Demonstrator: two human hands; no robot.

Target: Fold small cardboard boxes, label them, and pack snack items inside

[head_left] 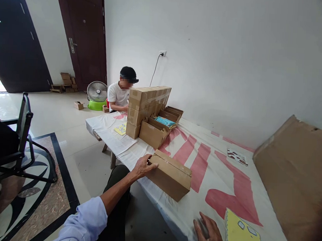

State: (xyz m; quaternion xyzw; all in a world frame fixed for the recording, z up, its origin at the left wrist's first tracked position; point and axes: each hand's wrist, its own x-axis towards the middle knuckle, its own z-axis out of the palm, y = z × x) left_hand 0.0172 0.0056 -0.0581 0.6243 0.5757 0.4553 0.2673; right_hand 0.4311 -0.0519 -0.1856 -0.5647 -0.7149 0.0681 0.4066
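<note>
A closed brown cardboard box (pixel 171 175) lies lengthwise on the cloth-covered table in front of me. My left hand (pixel 143 167) grips its left end, with the thumb on the near side and the fingers round the far corner. At the table's near edge, my right hand (pixel 210 235) is apart from the box, its fingers spread and nothing in them. Just right of that hand lies a yellow card (pixel 242 236) with a wavy edge and small blue-outlined shapes.
Stacked taped boxes (pixel 148 105) stand on the table's far end, beside open boxes (pixel 154 133), one holding a blue packet (pixel 165 121). A person (pixel 119 96) sits behind them. A large cardboard sheet (pixel 296 187) leans at right. A folding chair (pixel 23 137) stands left.
</note>
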